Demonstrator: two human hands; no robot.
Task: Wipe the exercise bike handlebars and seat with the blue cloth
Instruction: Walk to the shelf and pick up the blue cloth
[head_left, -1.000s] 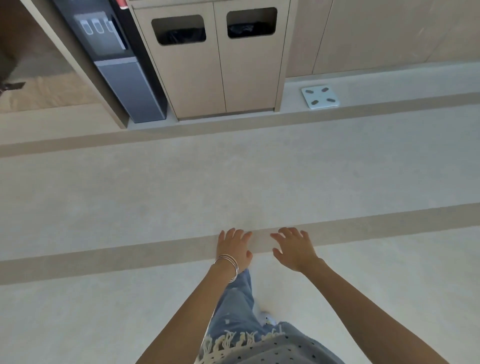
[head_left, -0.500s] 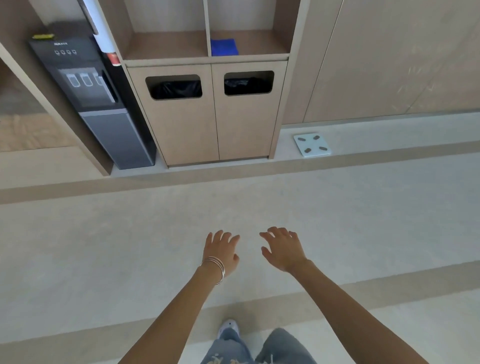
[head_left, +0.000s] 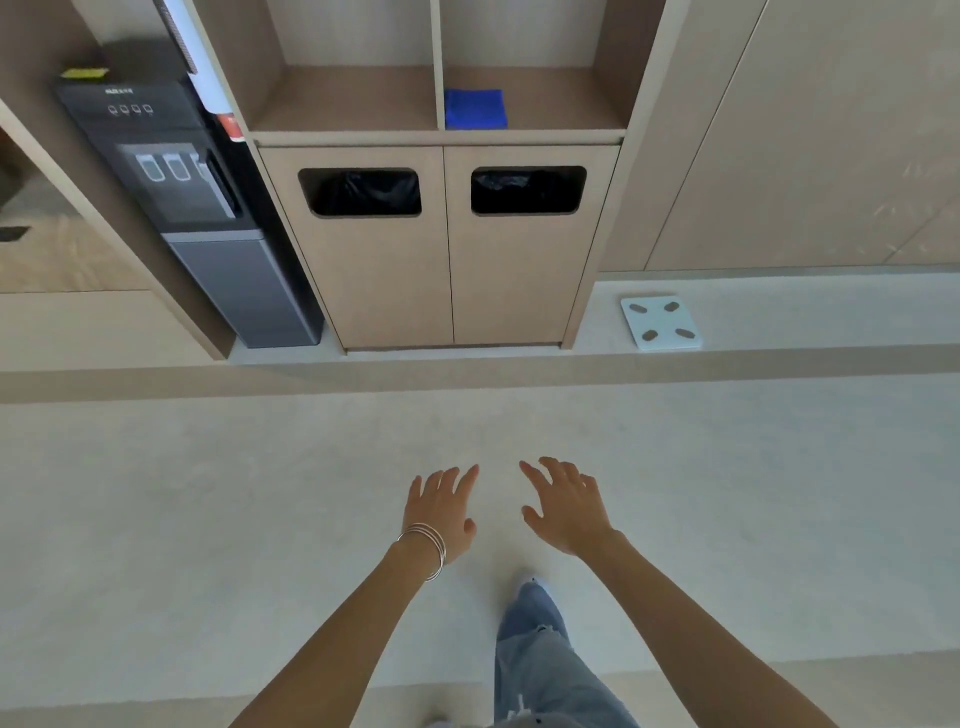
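Head view. The left hand (head_left: 441, 506) and right hand (head_left: 566, 506) were held out side by side above the floor (head_left: 208, 519), palms down, fingers spread and straight, neither holding anything. Thin bangles (head_left: 428, 548) circled the left wrist. The folded blue cloth (head_left: 475, 108) lay in the right compartment of the open shelf (head_left: 561, 98), at its front left corner against the divider. Below stood a cabinet (head_left: 447, 270) with two bin openings; a water dispenser (head_left: 197, 208) stood to its left and a bathroom scale (head_left: 660, 322) lay on the floor to its right.
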